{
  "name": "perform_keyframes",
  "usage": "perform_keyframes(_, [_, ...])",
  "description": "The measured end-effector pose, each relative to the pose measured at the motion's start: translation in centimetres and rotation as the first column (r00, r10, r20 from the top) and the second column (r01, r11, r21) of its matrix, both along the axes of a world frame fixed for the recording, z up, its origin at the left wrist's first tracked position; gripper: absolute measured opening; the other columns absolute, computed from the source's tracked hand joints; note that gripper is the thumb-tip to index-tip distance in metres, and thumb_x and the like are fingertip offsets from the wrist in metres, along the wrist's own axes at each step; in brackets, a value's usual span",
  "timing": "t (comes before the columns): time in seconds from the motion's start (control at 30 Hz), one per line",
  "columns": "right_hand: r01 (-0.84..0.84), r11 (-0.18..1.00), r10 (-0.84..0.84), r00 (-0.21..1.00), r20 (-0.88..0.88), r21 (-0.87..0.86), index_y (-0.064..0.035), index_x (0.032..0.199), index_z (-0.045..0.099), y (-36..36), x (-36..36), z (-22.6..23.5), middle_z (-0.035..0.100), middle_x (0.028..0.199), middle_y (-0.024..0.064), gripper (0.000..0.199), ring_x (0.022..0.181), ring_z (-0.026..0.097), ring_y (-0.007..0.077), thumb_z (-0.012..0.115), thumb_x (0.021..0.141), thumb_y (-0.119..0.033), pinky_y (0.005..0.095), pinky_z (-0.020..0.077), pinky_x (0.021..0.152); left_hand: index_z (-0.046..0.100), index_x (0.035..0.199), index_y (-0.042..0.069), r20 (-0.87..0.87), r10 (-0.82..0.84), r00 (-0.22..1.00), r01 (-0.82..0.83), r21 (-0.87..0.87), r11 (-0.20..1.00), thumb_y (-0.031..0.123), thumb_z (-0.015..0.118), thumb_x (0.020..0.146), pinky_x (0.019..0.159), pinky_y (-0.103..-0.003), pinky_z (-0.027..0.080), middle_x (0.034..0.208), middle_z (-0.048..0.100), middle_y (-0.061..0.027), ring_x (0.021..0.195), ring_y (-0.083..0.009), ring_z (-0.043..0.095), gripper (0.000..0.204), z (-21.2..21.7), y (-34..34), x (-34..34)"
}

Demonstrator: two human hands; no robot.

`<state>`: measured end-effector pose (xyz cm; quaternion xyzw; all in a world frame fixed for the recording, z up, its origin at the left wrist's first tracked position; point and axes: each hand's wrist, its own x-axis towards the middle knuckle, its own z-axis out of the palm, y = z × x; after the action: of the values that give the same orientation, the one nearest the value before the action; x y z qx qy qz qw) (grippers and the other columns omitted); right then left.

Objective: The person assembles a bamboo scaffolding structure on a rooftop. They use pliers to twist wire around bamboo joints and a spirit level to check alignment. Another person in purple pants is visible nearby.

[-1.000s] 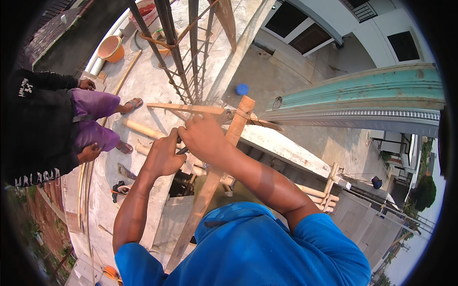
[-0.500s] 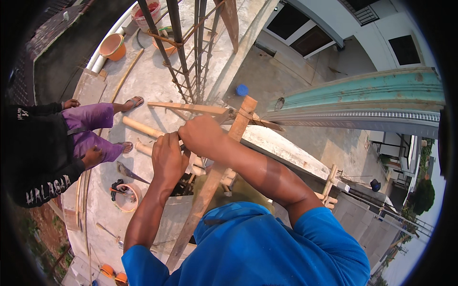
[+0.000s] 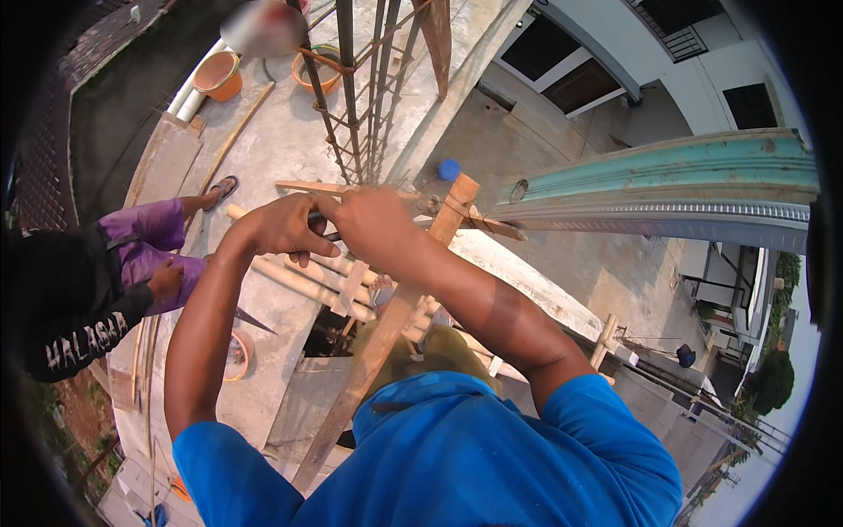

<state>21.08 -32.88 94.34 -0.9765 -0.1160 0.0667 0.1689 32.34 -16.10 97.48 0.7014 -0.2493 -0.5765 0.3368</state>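
My left hand (image 3: 285,227) and my right hand (image 3: 373,227) meet in front of me, above the wooden frame. Between them shows a dark-handled tool (image 3: 331,236), mostly hidden by my fingers; its kind cannot be made out. My right hand is closed round it, and the fingers of my left hand curl against it from the left. Below my right forearm a long wooden batten (image 3: 373,369) slants from near my chest up to a joint with a crossing wooden piece (image 3: 500,227). Several bamboo poles (image 3: 303,285) lie beneath my hands.
A tied rebar column (image 3: 347,97) rises ahead. Orange buckets (image 3: 218,77) stand beyond it at the left. A person in purple trousers (image 3: 145,224) is at the left. A turquoise beam (image 3: 659,180) extends rightward. The slab edge drops to a lower yard (image 3: 562,246).
My left hand has turned and risen, its elbow swinging outward to the left. My right hand has shifted slightly. The other person has moved a little left, with one foot now hidden.
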Motion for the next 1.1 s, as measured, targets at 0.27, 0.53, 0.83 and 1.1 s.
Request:
perform_keyframes(0.27, [0.039, 0.998, -0.041, 0.999, 0.027, 0.059, -0.0017, 0.125, 0.060, 0.2, 0.6, -0.4, 0.070, 0.082, 0.0143, 0.038, 0.076, 0.072, 0.0381, 0.066, 0.088, -0.006, 0.0479, 0.0543, 0.063, 0.059, 0.113, 0.000, 0.924, 0.192, 0.330, -0.023, -0.196, 0.980, -0.004, 0.071, 0.078, 0.081, -0.053, 0.051, 0.102, 0.060, -0.0193, 0.099, -0.0419, 0.062, 0.037, -5.8, 1.5, -5.2])
perform_keyframes(0.53, [0.121, 0.985, -0.105, 0.987, 0.125, -0.122, 0.0007, 0.097, 0.073, 1.6, -0.8, -1.7, 0.067, 0.104, 0.0169, 0.017, 0.106, 0.066, 0.0373, 0.065, 0.089, -0.013, 0.0574, 0.0488, 0.087, 0.059, 0.118, 0.004, 0.912, 0.245, 0.329, 0.069, -0.282, 0.957, -0.005, 0.068, 0.075, 0.085, -0.050, 0.046, 0.105, 0.060, -0.0153, 0.101, -0.0393, 0.058, 0.044, -7.7, 0.9, -3.2])
perform_keyframes(0.83, [0.213, 0.936, -0.135, 0.952, 0.275, -0.279, 0.0052, 0.117, 0.074, 2.4, -1.0, -3.1, 0.049, 0.155, 0.0281, 0.037, 0.141, 0.047, 0.0537, 0.059, 0.096, -0.021, 0.0825, 0.0283, 0.110, 0.058, 0.132, 0.003, 0.881, 0.179, 0.439, 0.194, -0.287, 0.938, 0.000, 0.072, 0.072, 0.092, -0.049, 0.044, 0.115, 0.060, -0.0166, 0.110, -0.0384, 0.055, 0.061, -6.6, 0.4, -1.7])
perform_keyframes(1.1, [0.295, 0.915, -0.164, 0.896, 0.413, -0.276, -0.0013, 0.114, 0.068, 1.8, 0.4, -3.1, 0.062, 0.126, 0.0169, 0.029, 0.108, 0.060, 0.0340, 0.065, 0.091, -0.018, 0.0652, 0.0449, 0.097, 0.060, 0.124, 0.002, 0.941, 0.172, 0.290, 0.256, -0.249, 0.934, 0.004, 0.072, 0.075, 0.090, -0.045, 0.045, 0.110, 0.060, -0.0139, 0.106, -0.0344, 0.057, 0.050, -6.3, -1.5, 0.7])
